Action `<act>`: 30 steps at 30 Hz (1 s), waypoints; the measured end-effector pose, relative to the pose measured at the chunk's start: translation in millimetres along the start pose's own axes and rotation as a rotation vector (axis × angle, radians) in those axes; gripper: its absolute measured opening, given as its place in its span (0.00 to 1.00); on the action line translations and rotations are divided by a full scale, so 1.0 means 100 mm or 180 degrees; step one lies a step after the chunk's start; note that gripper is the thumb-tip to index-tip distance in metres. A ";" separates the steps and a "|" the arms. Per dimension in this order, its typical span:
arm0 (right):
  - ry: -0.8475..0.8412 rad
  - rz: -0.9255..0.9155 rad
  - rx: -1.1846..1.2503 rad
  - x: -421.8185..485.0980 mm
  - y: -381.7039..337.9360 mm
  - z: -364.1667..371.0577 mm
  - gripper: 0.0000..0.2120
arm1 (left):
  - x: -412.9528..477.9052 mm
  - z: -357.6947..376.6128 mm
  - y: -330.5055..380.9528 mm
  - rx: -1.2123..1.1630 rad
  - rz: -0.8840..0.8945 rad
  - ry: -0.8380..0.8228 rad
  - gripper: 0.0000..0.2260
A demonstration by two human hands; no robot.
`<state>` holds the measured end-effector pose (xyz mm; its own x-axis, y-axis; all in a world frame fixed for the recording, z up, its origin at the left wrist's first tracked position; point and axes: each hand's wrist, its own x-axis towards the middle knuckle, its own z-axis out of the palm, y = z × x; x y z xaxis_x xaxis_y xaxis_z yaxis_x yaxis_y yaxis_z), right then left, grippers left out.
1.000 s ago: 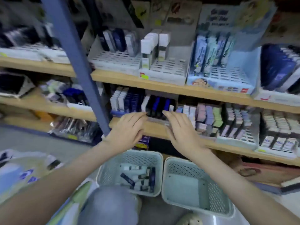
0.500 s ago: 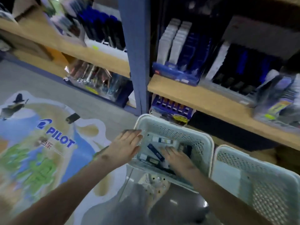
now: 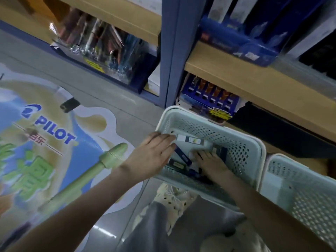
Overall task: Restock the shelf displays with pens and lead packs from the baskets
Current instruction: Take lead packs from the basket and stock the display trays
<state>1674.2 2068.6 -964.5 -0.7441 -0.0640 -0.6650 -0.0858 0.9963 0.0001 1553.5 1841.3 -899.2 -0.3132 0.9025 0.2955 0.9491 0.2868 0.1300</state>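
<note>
- Head view: lead packs (image 3: 189, 140) lie in the pale basket (image 3: 236, 151), centre-right of frame.
- Right hand (image 3: 212, 161) reaches down among them; I cannot tell whether it grasps any.
- Left hand (image 3: 152, 153), fingers straight, lies over the basket's left rim.

1. Two baskets sit side by side on the floor, in front of the shelf (image 3: 254, 84).
2. Packs (image 3: 189, 140) lie in the left basket (image 3: 241, 151), with the right hand (image 3: 211, 160) on them.
3. The left hand (image 3: 151, 155) lies over that basket's left rim.
4. The right basket (image 3: 305, 202) touches it.
</note>
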 end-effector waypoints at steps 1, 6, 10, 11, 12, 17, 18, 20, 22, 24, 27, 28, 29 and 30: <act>0.0039 -0.0018 -0.0079 -0.02 -0.01 0.03 0.35 | -0.01 0.02 -0.01 -0.0056 -0.0009 0.0052 0.08; 0.0098 -0.0111 -0.0252 -0.02 -0.02 0.14 0.35 | -0.03 0.07 -0.04 -0.0333 0.0032 0.0013 0.11; 0.0184 -0.0193 -0.0155 0.05 0.06 0.09 0.40 | -0.02 0.05 -0.05 -0.0444 0.0005 0.0087 0.14; 0.0200 -0.0181 -0.0060 0.07 0.07 0.08 0.40 | -0.02 0.04 -0.05 -0.0459 0.0013 0.0107 0.14; 0.0228 -0.0154 0.0055 0.07 0.08 0.08 0.38 | -0.02 0.04 -0.05 -0.0484 0.0034 0.0123 0.14; 0.0396 -0.0071 0.0302 0.09 0.01 0.16 0.35 | -0.03 0.03 -0.02 -0.0527 0.0168 0.0190 0.13; 0.0406 -0.0087 0.0241 0.09 -0.01 0.18 0.35 | -0.03 0.02 -0.02 -0.0511 0.0175 0.0195 0.13; 0.0417 -0.0115 0.0141 0.10 -0.04 0.19 0.34 | -0.03 0.02 -0.01 -0.0468 0.0197 0.0191 0.13; 0.0462 -0.0087 0.0162 0.12 -0.04 0.18 0.32 | -0.02 0.02 -0.01 -0.0436 0.0228 0.0178 0.13; 0.0518 -0.0133 0.0169 0.15 -0.03 0.15 0.29 | -0.02 0.01 -0.02 -0.0420 0.0237 0.0168 0.13; 0.0538 -0.0213 0.0101 0.16 -0.02 0.18 0.26 | -0.01 0.01 -0.03 -0.0336 0.0129 0.0176 0.13; 0.0542 -0.0171 0.0095 0.15 -0.02 0.18 0.26 | -0.01 0.00 -0.03 -0.0310 0.0088 0.0184 0.12; 0.0511 -0.0139 0.0131 0.14 -0.03 0.20 0.26 | -0.02 0.01 -0.03 -0.0296 0.0067 0.0186 0.12; 0.0457 -0.0134 0.0161 0.14 -0.04 0.20 0.25 | -0.02 0.01 -0.02 -0.0291 0.0063 0.0183 0.12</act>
<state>1677.1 2064.5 -988.7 -0.8279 -0.1096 -0.5501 -0.0881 0.9940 -0.0655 1552.4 1839.4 -900.7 -0.2983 0.8871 0.3524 0.9490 0.2363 0.2086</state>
